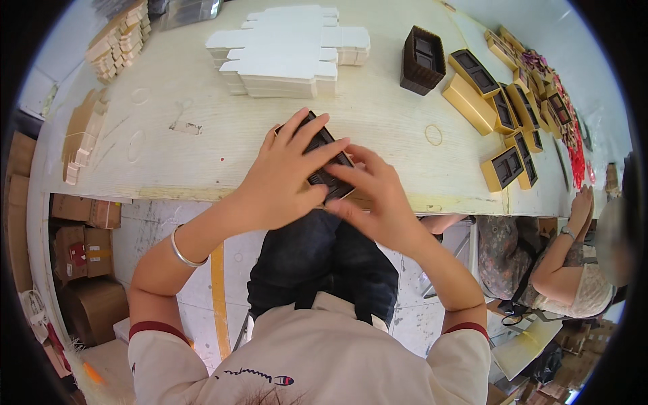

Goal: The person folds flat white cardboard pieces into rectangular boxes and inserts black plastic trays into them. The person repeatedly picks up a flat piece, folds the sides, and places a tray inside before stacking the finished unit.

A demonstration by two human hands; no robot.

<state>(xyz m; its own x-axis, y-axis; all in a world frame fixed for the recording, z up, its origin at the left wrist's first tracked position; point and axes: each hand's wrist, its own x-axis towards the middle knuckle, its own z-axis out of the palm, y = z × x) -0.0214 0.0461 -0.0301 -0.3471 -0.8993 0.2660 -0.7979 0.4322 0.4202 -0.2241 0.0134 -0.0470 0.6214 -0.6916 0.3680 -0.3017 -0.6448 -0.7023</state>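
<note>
At the table's near edge, both my hands are on a small box with a dark brown, compartmented plastic tray in its top. My left hand spans it, fingers spread across the tray and thumb at the near end. From the right, my right hand has its bent fingers and thumb against the tray's edge. The fingers hide much of the box's sides. Beyond my hands, to the right, stands a nested stack of dark trays. A stack of flat white cartons lies at the back middle.
Several gold boxes with dark trays cluster at the right, beside red ribbon-like material. Flat card pieces are piled at the left. A rubber band lies on the table. Another person's arm is at the far right.
</note>
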